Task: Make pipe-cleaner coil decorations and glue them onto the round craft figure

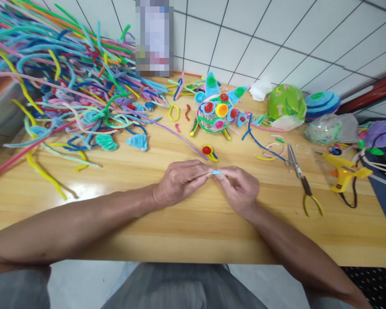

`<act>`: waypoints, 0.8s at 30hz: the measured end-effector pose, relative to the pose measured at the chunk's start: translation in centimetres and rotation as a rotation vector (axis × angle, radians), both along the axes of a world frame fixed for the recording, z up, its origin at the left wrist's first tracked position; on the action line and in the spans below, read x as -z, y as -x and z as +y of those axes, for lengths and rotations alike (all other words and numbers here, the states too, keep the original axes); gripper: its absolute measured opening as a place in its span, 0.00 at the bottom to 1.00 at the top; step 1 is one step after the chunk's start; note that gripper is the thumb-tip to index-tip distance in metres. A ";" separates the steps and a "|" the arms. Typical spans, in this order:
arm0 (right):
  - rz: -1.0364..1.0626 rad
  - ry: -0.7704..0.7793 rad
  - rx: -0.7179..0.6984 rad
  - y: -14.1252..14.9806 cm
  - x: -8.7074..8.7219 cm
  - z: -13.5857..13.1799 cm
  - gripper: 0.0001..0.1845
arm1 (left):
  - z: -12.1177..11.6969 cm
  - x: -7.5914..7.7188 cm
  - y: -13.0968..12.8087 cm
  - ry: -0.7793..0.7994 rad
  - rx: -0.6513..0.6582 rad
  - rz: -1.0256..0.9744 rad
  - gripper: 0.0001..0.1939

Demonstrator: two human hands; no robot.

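1. Blue piece (pixel 216 172): pinched between your left hand (pixel 182 182) and right hand (pixel 240 189), fingertips of both closed on it, over the table (pixel 186 234).
2. Surface: pale wood; ball (pixel 214 119) just beyond your hands, pipe cleaners (pixel 69 88) heaped left, pliers (pixel 306 186) and glue gun (pixel 345 172) right.
3. Room: white-tiled wall (pixel 236 47) facing you, pale floor (pixel 83 281) below.

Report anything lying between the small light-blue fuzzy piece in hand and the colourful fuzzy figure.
A small red-and-yellow fuzzy coil lies between the light-blue piece and the figure; a long purple fuzzy stem ends beside the coil.
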State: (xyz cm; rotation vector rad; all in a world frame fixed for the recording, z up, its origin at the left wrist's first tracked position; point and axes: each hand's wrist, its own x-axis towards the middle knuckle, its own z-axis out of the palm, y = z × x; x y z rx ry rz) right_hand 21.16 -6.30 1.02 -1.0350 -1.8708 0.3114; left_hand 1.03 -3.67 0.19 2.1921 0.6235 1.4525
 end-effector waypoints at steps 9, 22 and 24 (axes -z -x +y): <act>0.001 -0.101 -0.054 -0.3 0.1 0.0 0.14 | -0.1 0.2 0.3 -0.124 -0.012 0.027 0.13; 0.067 0.046 -0.004 -0.1 0.7 0.1 0.07 | 0.1 0.1 0.1 -0.049 -0.007 0.030 0.08; 0.119 0.158 0.010 0.1 1.0 0.1 0.05 | 0.3 0.2 -0.1 0.098 -0.043 0.018 0.07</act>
